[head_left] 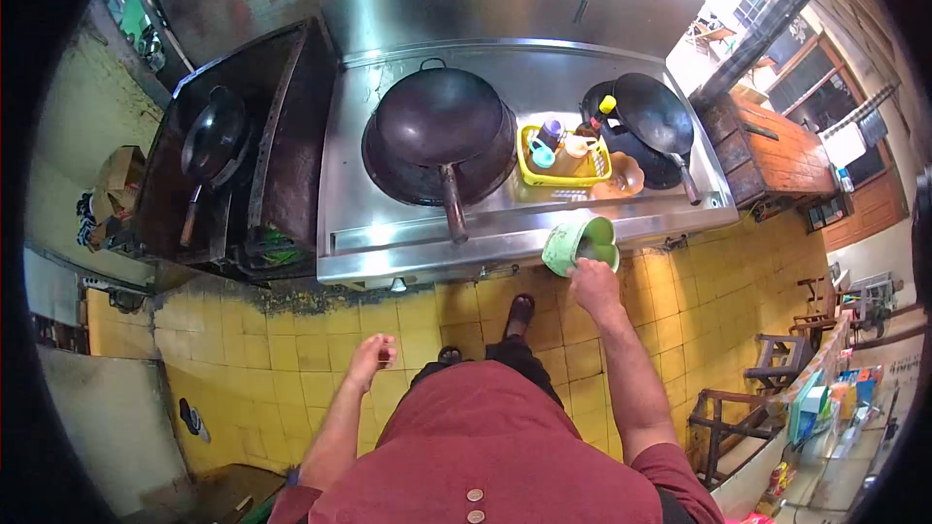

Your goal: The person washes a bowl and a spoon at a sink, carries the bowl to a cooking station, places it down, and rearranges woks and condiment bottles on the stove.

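Note:
Out past the front edge of the stove, my right hand (594,286) grips pale green bowls (566,245) by the near side. One has a patterned outer wall, and a plainer green rim shows beside it; whether they are nested I cannot tell. My left hand (372,357) hangs over the yellow floor with its fingers curled in, and nothing shows in it. Beyond the bowls, on the steel stove top (544,63), stand a yellow basket (566,180) of bottles and an orange-brown bowl (618,178).
A large dark wok (439,116) sits left on the stove, its handle pointing toward me. Another wok (655,114) is at the right. A blackened hearth (282,136) with a pan (214,141) stands farther left. Wooden stools (777,359) are at the right.

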